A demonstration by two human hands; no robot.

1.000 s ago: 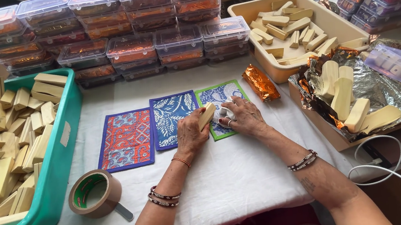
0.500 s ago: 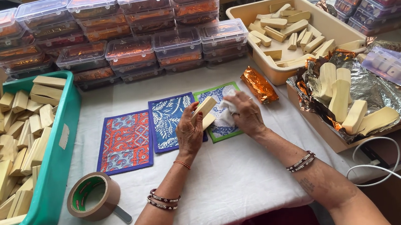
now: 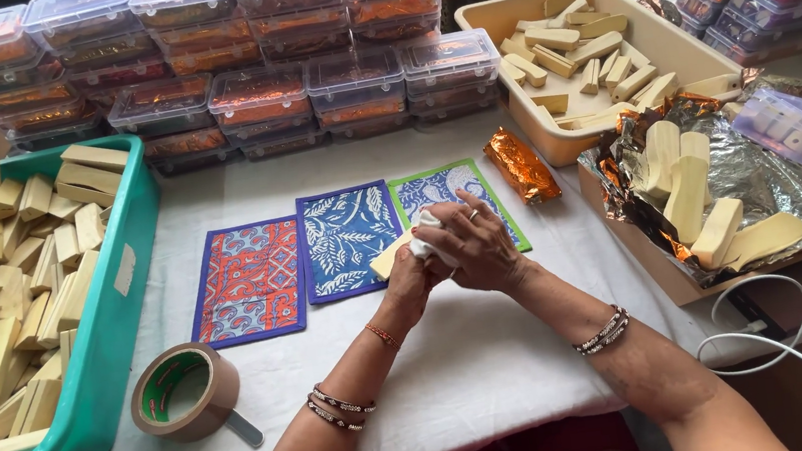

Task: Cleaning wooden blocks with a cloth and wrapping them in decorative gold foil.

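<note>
Wood is what you are handling here: a pale wooden block [image 3: 390,254], which I judge stiff, light and unlikely to break, though its smooth faces may be slipping a little under cloth. Your left hand [image 3: 410,280] is curling closed around the block's near end, and your right hand [image 3: 477,245] is closing over a small white cloth [image 3: 425,234] and pressing it against the block. Both are hovering above the blue leaf-print mat [image 3: 347,237] and the green-edged mat [image 3: 457,189], near the middle of the white table [image 3: 458,370]. You are probably best gripping it by the long narrow edges, leaving the broad face free.

Compared with a second ago, the block is lying lower and pointing left rather than standing up between your hands, the cloth is sitting on top of it, and your hands are sitting closer together. The tape roll [image 3: 184,390] and the red mat [image 3: 248,281] are staying where they were.
</note>
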